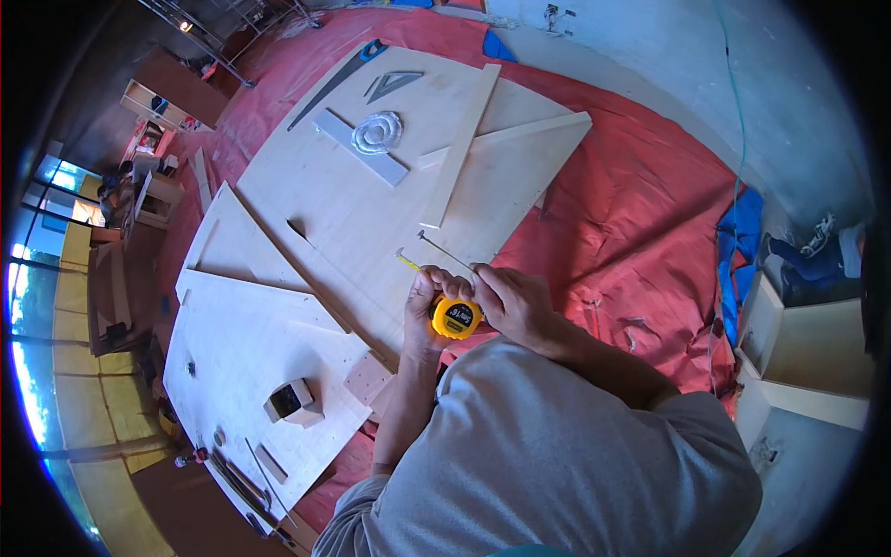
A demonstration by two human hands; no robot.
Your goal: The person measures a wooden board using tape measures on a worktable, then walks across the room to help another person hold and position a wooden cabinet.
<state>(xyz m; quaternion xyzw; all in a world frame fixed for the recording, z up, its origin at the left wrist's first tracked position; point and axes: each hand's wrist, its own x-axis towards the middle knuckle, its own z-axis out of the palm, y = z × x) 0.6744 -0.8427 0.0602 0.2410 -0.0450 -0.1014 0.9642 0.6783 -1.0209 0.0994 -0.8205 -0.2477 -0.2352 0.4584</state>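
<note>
My left hand (429, 295) is closed round a yellow tape measure (456, 318), held in front of my chest. A short length of its yellow blade (407, 259) sticks out past my fingers. Beside it, my right hand (509, 295) pinches a thin dark rod (447, 251) with a small bent end pointing away over the board. Both hands are close together near the edge of a pale wooden board (357, 237). Beyond them, two wooden strips lie crossed, the longer one (461, 148) on top.
A handsaw (336, 82), a triangle square (393, 85), a silvery coil (377, 133) and a flat strip (360, 147) lie on the far board. A second board (269, 353) at left bears a dark-faced block (293, 402). Red sheeting (631, 241) covers the floor.
</note>
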